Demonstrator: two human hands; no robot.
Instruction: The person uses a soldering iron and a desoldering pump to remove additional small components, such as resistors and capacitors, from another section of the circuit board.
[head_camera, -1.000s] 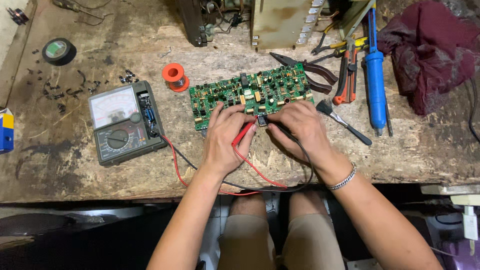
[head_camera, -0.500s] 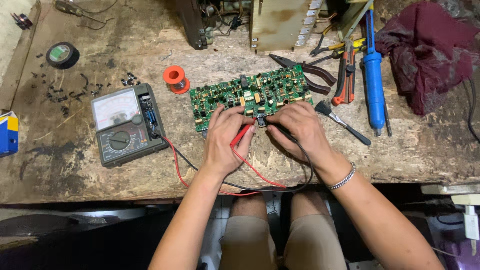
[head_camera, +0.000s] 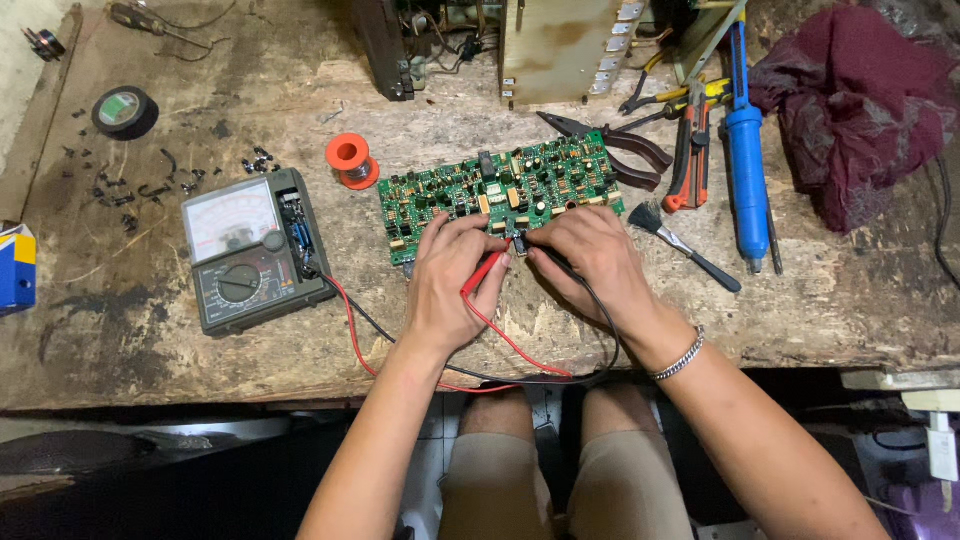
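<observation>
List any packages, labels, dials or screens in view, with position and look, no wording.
Analog multimeter: left of the green circuit board, grey-green box, pale needle dial above a round black selector knob.
Small box: far left table edge, blue, yellow and white, partly cut off.
Tape roll: upper left, black ring with a greenish centre.
No lit screens visible.
</observation>
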